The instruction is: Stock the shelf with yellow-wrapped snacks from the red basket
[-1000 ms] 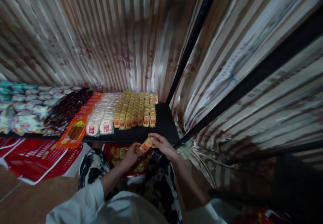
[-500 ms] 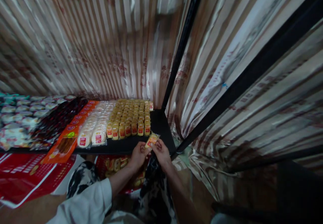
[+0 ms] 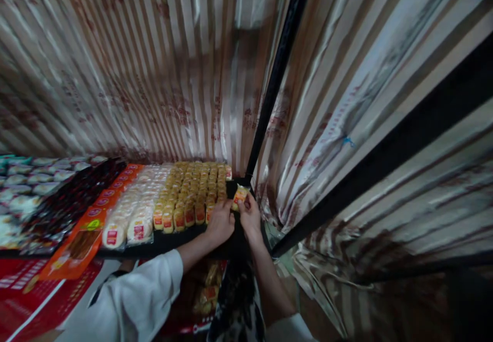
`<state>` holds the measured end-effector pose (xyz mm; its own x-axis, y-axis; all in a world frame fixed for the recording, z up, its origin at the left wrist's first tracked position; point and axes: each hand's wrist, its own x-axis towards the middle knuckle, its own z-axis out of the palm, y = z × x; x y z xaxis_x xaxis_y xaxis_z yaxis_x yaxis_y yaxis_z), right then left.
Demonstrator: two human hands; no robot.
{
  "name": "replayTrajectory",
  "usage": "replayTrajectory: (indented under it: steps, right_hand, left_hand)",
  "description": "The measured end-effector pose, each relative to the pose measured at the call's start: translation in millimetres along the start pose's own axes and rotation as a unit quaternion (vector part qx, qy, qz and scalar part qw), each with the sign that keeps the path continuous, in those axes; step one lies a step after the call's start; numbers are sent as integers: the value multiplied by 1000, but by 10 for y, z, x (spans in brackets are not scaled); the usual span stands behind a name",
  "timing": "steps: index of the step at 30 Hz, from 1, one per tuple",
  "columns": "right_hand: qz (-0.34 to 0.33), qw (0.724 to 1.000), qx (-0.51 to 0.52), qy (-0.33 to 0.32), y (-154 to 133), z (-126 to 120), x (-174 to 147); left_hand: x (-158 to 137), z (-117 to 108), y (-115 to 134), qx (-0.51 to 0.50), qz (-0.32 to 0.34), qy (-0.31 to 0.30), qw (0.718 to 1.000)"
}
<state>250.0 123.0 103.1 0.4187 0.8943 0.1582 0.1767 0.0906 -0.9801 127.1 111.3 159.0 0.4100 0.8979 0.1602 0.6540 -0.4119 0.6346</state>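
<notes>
A small yellow wrapped cake (image 3: 239, 196) with a red label is held over the right end of the black shelf (image 3: 169, 240). My right hand (image 3: 250, 217) pinches its right side between thumb and fingers. My left hand (image 3: 221, 224), fingers bent, reaches the cake's lower left edge; some of its fingers are hidden. Just left of the hands, matching wrapped cakes (image 3: 188, 188) stand upright in tight rows. The left hand covers the front right corner of these rows.
Left of the yellow cakes lie white round packs (image 3: 138, 229), an orange packet (image 3: 82, 239), dark glossy packets (image 3: 80, 193) and white packs (image 3: 29, 180). A red bag (image 3: 206, 301) with more yellow packs is below the shelf. Black frame posts (image 3: 271, 90) and striped curtains (image 3: 162, 75) enclose the shelf.
Both hands have moved forward, carrying the wrapped cake from the shelf's front edge to the right of the rows. The left hand now sits lower and further left against the cake. The view has shifted slightly.
</notes>
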Motion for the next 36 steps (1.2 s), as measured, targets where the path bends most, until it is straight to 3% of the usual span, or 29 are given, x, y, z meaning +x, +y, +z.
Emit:
replayTrajectory:
  steps: [4, 8, 17, 24, 36]
  right_hand:
    - [-22, 995, -66, 76, 55, 71, 374]
    - [-27, 992, -100, 71, 156, 173, 647]
    - [-27, 983, -166, 78, 452, 342, 1070]
    - [-42, 983, -158, 78, 597, 484, 1266]
    - [-59, 977, -194, 64, 622, 516, 1373]
  left_hand:
    - [240, -20, 17, 112, 84, -63, 988]
    - [475, 22, 3, 159, 64, -99, 980]
    - [852, 94, -105, 202, 45, -112, 972]
    - [969, 78, -127, 279, 14, -153, 948]
    - [1002, 67, -145, 260, 12, -157, 953]
